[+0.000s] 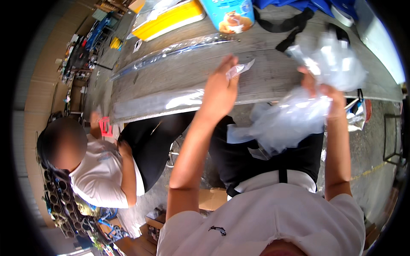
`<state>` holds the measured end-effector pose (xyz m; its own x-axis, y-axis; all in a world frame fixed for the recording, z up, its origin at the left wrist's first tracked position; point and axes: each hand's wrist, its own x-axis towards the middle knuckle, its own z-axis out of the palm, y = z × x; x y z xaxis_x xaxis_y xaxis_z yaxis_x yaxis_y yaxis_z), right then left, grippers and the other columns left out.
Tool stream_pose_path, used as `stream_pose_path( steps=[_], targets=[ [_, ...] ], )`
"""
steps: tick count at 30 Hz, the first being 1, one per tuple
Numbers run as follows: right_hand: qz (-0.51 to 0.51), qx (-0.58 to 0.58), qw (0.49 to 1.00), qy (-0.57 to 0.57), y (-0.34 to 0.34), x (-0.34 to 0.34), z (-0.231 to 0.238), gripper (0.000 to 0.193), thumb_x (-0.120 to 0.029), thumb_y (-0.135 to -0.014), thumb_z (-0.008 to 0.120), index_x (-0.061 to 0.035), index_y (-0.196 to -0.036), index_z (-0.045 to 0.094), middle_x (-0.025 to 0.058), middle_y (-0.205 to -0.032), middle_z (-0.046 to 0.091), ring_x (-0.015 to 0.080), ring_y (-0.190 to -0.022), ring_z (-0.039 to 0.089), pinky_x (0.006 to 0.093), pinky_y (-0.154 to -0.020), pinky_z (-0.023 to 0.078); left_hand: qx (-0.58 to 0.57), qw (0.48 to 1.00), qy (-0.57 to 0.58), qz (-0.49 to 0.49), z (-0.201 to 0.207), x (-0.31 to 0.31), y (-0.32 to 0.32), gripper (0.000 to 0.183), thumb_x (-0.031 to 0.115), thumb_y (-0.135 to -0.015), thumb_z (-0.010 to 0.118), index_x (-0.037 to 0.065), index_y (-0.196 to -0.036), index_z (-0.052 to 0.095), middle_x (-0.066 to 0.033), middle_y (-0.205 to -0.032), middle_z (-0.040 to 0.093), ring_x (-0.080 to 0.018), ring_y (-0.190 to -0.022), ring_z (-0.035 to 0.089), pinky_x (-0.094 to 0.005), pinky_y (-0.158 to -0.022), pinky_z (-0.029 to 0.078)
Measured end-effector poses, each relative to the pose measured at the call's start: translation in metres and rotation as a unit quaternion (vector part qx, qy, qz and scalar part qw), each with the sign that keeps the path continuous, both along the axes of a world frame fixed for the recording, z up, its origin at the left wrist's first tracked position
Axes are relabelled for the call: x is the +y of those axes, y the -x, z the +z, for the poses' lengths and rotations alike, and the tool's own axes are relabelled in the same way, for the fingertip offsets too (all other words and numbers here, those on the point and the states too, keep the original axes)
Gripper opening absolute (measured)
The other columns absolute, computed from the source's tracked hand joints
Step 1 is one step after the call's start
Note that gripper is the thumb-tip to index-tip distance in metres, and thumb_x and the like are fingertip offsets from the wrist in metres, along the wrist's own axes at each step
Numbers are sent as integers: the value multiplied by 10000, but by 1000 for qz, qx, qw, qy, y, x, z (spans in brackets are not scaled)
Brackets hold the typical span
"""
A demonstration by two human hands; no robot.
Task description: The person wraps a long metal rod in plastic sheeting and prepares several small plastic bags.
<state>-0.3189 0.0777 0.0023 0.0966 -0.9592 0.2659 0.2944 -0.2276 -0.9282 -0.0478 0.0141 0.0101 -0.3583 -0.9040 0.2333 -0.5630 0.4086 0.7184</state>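
A crumpled bundle of clear plastic film [290,117] is in my right hand [335,100], whose fingers close around its narrow middle. One part of the bundle puffs out above the tabletop, blurred by motion, while the rest hangs over my lap. Above the table's near edge, my left hand [220,91] pinches a small clear plastic piece [240,69] between thumb and fingers. Beside that hand a flat clear plastic sleeve [160,103] lies along the near edge. Farther back rests a second long, narrow clear sleeve [171,52] with thin contents I cannot make out.
The grey wooden table [265,64] carries a yellow box [168,19], a blue packet [230,15] and a black strap [294,27] at its far side. A white tape roll [342,16] lies far right. Left of me sits another person [104,168] in a white shirt.
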Motion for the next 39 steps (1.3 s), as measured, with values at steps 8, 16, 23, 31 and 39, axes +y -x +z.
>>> stream_pose_path(
  steps=[8,16,23,31,39],
  targets=[
    [-3,-85,985,-149,-80,16,8,651,-45,-630,762,4,-1231,517,81,-1105,610,168,-984,586,308,-804,497,-102,957,267,48,31,51,62,322,149,-864,465,-70,-1053,604,-266,-1106,579,-371,-1079,549,-430,-952,406],
    [10,-19,980,-197,-43,15,2,593,-33,-602,779,14,-1160,582,109,-1045,639,181,-928,613,307,-794,505,70,965,-246,-61,32,83,36,528,407,-970,374,-50,-1197,511,-241,-1084,594,-396,-1043,553,-421,-901,430],
    [84,-199,976,-13,52,-16,-13,231,-198,-769,580,-93,-612,448,43,-737,499,176,-865,496,328,-969,359,-186,838,-467,-213,-63,157,-68,674,446,-881,584,12,-1363,403,-198,-1286,528,-307,-1187,512,-370,-1006,379],
    [112,-279,953,-29,48,-24,-23,209,-190,-804,591,-100,-764,406,-20,-712,382,84,-751,402,246,-845,327,-209,847,228,432,12,79,-222,876,189,-593,851,52,-1343,420,-195,-1377,398,-381,-1262,391,-450,-1027,351],
    [75,-280,954,-71,31,-17,-11,231,-206,-796,601,-103,-692,422,-18,-695,390,90,-740,398,244,-782,321,-395,808,345,268,17,-44,-274,464,3,-720,625,49,-1177,560,-103,-1250,555,-288,-1281,418,-473,-1085,264]
  ],
)
